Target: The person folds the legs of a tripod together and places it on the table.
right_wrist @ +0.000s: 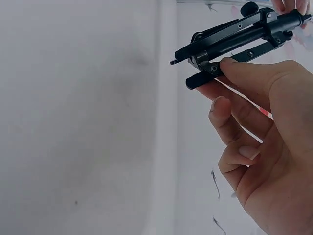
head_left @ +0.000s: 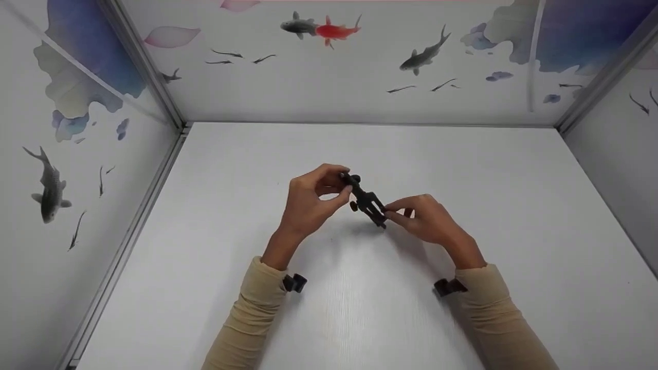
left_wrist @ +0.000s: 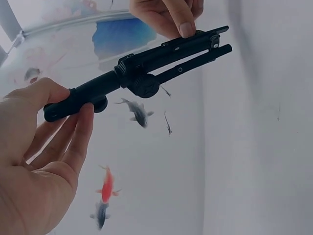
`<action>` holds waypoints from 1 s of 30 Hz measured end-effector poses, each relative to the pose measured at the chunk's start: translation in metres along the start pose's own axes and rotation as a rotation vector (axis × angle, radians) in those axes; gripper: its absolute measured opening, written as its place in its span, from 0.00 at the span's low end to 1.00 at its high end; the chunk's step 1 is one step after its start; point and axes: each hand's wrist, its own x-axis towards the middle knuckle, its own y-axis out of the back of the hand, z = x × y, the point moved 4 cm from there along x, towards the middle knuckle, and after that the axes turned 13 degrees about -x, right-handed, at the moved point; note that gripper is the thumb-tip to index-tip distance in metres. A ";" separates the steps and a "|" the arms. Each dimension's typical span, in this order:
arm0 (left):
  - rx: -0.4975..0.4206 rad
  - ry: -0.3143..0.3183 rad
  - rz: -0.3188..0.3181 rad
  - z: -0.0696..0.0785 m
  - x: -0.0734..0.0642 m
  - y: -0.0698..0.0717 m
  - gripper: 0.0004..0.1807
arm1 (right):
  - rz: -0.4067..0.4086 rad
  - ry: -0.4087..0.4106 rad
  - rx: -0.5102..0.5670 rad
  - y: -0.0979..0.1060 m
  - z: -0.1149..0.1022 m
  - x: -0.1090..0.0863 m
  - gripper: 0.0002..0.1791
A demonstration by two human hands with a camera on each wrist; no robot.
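Note:
A small black tripod (head_left: 366,199) with hinged legs and round knobs is held between both hands, tilted above the white table. My left hand (head_left: 310,199) pinches the slim column end between thumb and fingers, as the left wrist view of the column (left_wrist: 93,92) shows. At the leg end, my right hand (head_left: 426,220) pinches one leg between thumb and forefinger. In the right wrist view the legs (right_wrist: 222,39) lie close along the central tube, slightly spread, with struts joining them. A round knob (left_wrist: 145,86) sticks out at the side near the middle.
Under the hands is a white tabletop (head_left: 339,308), where their shadows fall. White panels printed with fish and blue washes, such as the back wall (head_left: 360,103), enclose it at the back and both sides. Each wrist wears a small black camera (head_left: 295,283).

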 end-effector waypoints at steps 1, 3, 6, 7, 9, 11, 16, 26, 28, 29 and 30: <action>-0.006 0.009 -0.001 -0.001 0.000 0.001 0.16 | 0.003 -0.004 0.000 0.001 0.001 0.000 0.10; -0.019 0.030 0.000 -0.001 0.000 0.005 0.15 | 0.007 -0.007 0.000 0.002 0.002 -0.001 0.10; -0.034 0.079 -0.001 -0.004 0.000 0.010 0.14 | 0.011 -0.007 -0.002 0.004 0.003 -0.001 0.09; -0.033 0.099 0.000 -0.005 -0.001 0.012 0.14 | 0.012 -0.008 -0.003 0.004 0.004 -0.001 0.09; -0.026 0.133 -0.001 -0.008 -0.001 0.016 0.14 | 0.013 -0.010 -0.007 0.005 0.005 -0.001 0.08; -0.006 0.163 -0.004 -0.012 -0.002 0.019 0.14 | 0.015 -0.012 -0.013 0.005 0.007 -0.001 0.08; 0.046 0.211 -0.033 -0.018 -0.003 0.026 0.13 | 0.031 -0.004 -0.015 0.006 0.010 -0.002 0.07; 0.088 0.347 -0.086 -0.039 -0.008 0.038 0.11 | 0.062 -0.039 -0.036 0.008 0.015 -0.002 0.04; 0.098 0.371 -0.097 -0.043 -0.010 0.039 0.10 | 0.066 -0.044 -0.044 0.007 0.016 -0.002 0.04; 0.102 0.381 -0.103 -0.044 -0.010 0.039 0.10 | 0.066 -0.049 -0.046 0.007 0.016 -0.002 0.04; 0.106 0.395 -0.108 -0.046 -0.011 0.040 0.10 | 0.065 -0.054 -0.046 0.007 0.016 -0.002 0.04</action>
